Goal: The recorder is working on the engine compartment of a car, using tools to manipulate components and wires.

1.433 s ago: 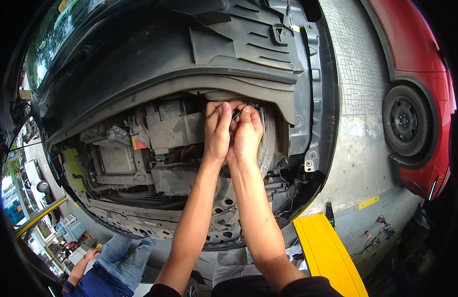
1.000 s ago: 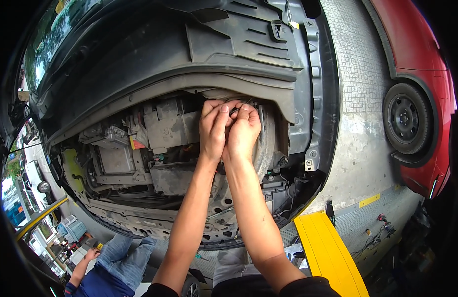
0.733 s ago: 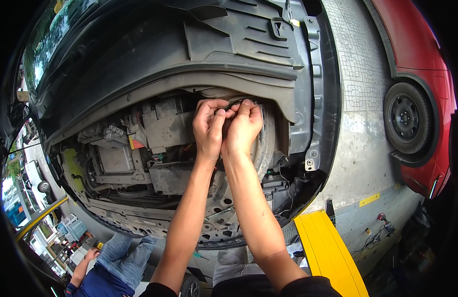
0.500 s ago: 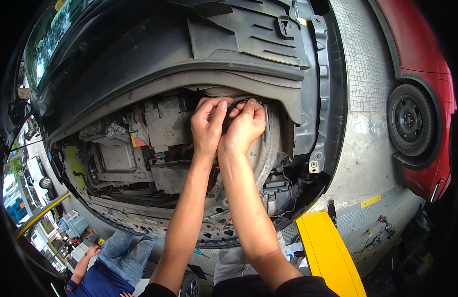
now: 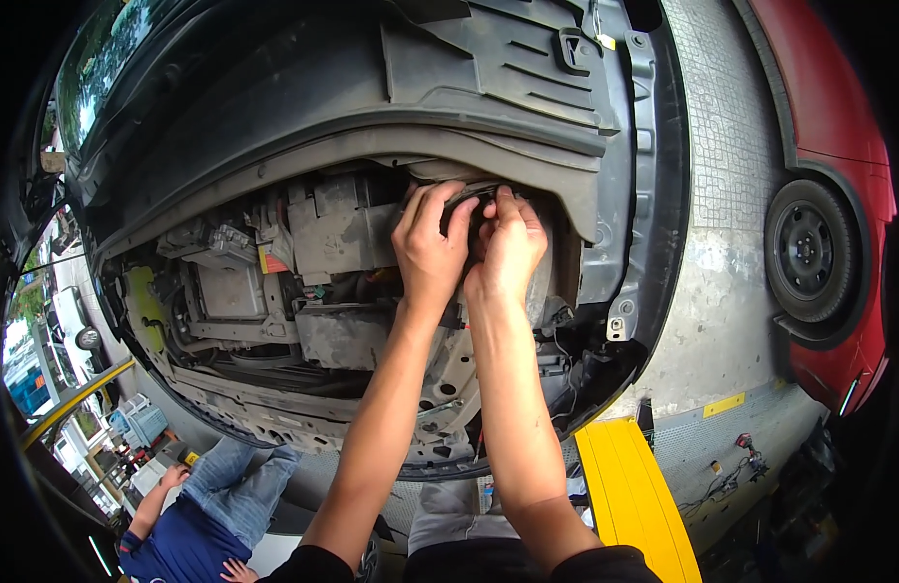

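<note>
One bare left hand (image 5: 432,238) curves near arched grey-brown trim (image 5: 372,148), thumb and forefinger apart; what the bare right hand (image 5: 508,243) holds is hidden.

1. No text, brand or number I can read anywhere.
2. Orange-and-yellow label (image 5: 273,262) in the engine bay (image 5: 265,406), just left of the grey box (image 5: 343,241); any print is too small for me.
3. Small pale yellow tag (image 5: 606,42) at upper right, beside the ribbed black panel (image 5: 527,60); I can't make out any marking on it.
</note>
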